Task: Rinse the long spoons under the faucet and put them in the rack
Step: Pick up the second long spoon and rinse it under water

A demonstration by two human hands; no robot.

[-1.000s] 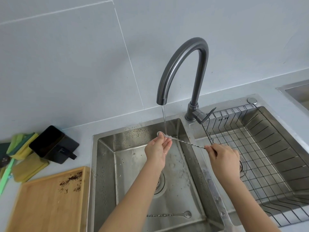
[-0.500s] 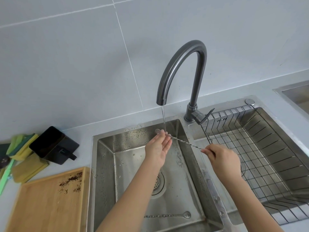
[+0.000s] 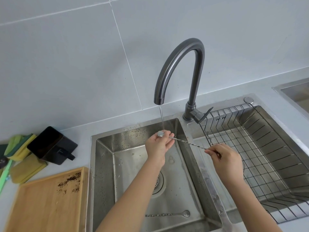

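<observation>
A thin stream of water runs from the dark curved faucet [image 3: 180,64] into the left sink basin [image 3: 107,158]. My right hand [image 3: 225,158] pinches the handle end of a long twisted spoon [image 3: 189,143]. The spoon's bowl lies under the stream on the fingers of my left hand [image 3: 158,144], which is cupped palm up beneath it. A second long twisted spoon [image 3: 168,214] lies flat on the basin floor near the front. The wire rack [image 3: 260,148] sits in the right basin and holds nothing.
A round drain strainer [image 3: 158,183] is in the left basin. On the counter to the left are a wooden board [image 3: 41,205] with brown crumbs, a black container [image 3: 50,144] on its side, and yellow-green sponges [image 3: 20,148]. Another sink edge [image 3: 294,91] shows at far right.
The spoon has slid slightly left, so its bowl now sits on my left fingertips directly under the stream. My right hand moved a little left with the handle.
</observation>
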